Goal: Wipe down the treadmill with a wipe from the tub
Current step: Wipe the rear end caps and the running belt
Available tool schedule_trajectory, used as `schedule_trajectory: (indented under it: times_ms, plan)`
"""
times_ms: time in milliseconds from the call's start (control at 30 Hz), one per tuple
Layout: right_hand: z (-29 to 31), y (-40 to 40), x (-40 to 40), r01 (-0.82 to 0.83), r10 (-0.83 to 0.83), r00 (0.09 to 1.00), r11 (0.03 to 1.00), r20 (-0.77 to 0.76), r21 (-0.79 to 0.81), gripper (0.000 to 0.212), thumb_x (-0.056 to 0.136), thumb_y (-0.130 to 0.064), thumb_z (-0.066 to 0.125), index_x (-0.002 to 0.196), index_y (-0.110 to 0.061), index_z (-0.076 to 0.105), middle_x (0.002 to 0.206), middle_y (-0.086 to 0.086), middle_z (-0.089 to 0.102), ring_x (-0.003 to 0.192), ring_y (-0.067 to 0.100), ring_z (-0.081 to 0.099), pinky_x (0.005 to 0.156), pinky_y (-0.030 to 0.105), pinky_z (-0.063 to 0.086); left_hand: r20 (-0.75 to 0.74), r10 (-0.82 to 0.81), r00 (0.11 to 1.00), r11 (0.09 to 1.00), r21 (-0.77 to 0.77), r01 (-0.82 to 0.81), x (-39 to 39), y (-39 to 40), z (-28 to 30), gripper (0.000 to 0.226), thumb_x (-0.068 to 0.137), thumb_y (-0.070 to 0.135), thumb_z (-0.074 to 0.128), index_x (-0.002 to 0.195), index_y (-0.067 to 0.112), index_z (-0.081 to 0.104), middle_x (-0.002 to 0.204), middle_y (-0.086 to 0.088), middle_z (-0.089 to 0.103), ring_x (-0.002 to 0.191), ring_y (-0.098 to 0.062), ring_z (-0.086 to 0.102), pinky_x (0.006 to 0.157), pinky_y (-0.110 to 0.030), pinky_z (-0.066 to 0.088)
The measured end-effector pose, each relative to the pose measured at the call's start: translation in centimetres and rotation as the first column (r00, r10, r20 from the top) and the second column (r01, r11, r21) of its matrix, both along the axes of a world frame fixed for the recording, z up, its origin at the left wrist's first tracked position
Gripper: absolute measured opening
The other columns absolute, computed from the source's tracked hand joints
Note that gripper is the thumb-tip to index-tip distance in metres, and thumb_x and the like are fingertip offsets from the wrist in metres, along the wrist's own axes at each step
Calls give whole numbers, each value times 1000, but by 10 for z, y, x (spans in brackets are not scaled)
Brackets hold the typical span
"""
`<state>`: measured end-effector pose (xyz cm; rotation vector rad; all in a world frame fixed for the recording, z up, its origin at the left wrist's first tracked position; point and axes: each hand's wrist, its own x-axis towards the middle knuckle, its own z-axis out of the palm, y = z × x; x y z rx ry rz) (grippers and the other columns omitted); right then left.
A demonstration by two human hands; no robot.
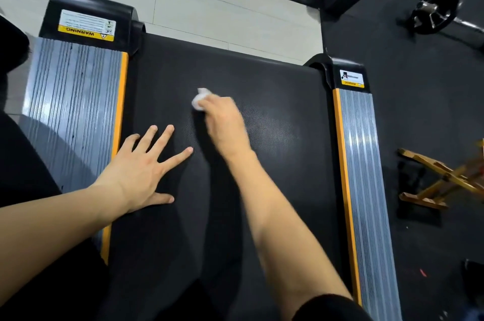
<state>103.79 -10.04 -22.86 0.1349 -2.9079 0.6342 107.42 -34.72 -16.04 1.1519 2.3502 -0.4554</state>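
Clearly soft and light, the crumpled white wipe (pixel 199 100) sat bunched under the right hand (pixel 222 121), whose fingers curled round it mid-belt near the far edge of the black textured treadmill belt (pixel 262 163). Left hand (pixel 141 171) pressed flat, fingers spread apart, beside the belt's left edge.

blk belt (pixel 262 163), white wipe (pixel 199 100)

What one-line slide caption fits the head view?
Right hand rubs a bunched white wipe across the treadmill belt; left hand rests flat.
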Motion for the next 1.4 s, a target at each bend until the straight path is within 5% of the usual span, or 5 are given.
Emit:
schedule_trajectory:
  times_ms: [267, 600, 933, 1200, 1400]
  plan:
    - [59, 126, 24, 883, -892, 441, 451, 100, 129, 39, 90, 4, 39, 95, -12, 74, 98, 17, 69, 97, 38, 62, 73, 39, 45, 71, 69, 995, 997, 26, -71, -2, -5, 2, 106, 85, 88, 30, 146, 39, -42, 157, -19, -41, 153, -43, -19, 124, -54, 7]
    - [53, -138, -37, -136, 142, 980, 989, 138, -51, 21, 87, 0, 53, 84, -14, 68, 92, 0, 72, 77, 27, 58, 74, 34, 46, 122, 90, 988, 995, 41, -96, 2, -16, 14, 90, 100, 53, 48, 162, 24, -10, 169, -16, -13, 156, -37, -6, 126, -50, 10]
    - [59, 46, -5, 797, -809, 575, 587, 118, 142, 33, 91, -1, 41, 83, -16, 69, 101, 14, 70, 94, 38, 60, 74, 39, 44, 94, 106, 990, 987, 112, -116, 5, -10, 16, 81, 103, 53, 37, 162, 23, -9, 167, -20, -16, 155, -41, -1, 124, -56, 11]
    - [36, -105, -50, -177, 178, 983, 983, 33, -44, 29, 84, 1, 44, 92, -13, 68, 101, 1, 70, 85, 27, 60, 84, 34, 47, 70, 230, 971, 951, 194, -239, -3, -7, 14, 75, 102, 39, 40, 162, 15, 2, 169, -19, -4, 156, -37, 1, 127, -50, 9]
    - [46, 70, -29, 669, -682, 730, 728, 52, 146, 30, 84, 0, 43, 78, -17, 67, 94, 11, 71, 90, 39, 65, 72, 36, 49, 59, 212, 976, 957, 190, -219, -34, -1, 6, 78, 104, 41, 34, 161, 20, -15, 167, -18, -19, 156, -38, -7, 127, -52, 8]
